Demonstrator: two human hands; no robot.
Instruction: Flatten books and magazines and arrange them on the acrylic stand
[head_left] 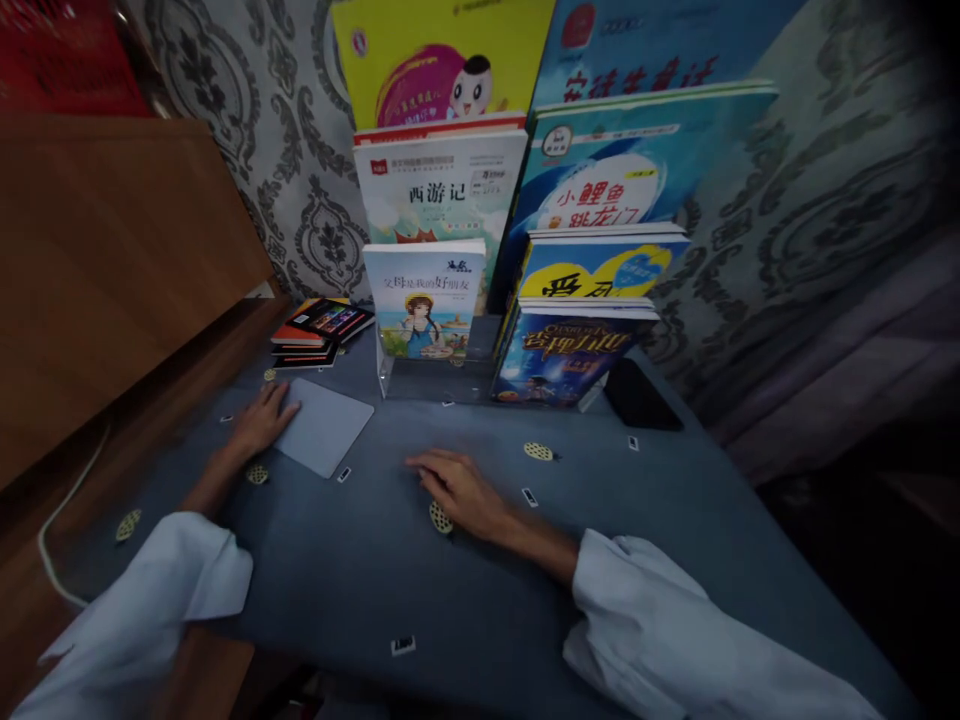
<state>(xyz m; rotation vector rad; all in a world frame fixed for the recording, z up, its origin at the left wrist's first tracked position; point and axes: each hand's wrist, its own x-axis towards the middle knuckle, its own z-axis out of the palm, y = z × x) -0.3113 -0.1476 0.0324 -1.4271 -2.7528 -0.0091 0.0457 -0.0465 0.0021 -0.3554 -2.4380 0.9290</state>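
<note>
Head view: a grey rectangular pad (324,428) lies flat on the table (337,580), just right of the left hand (262,418). The left fingers reach along its left edge, the thumb overlapping its surface; whether they grip it, I cannot tell. The right hand (461,490), well apart from the pad's right side, has its fingers extended and loosely bent, with nothing in them, beside a printed pineapple (441,518).

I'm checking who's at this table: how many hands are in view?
2. The left hand touches the left edge of the pale flat rectangle; the right hand is over the blue-grey tablecloth. No others show.
</note>
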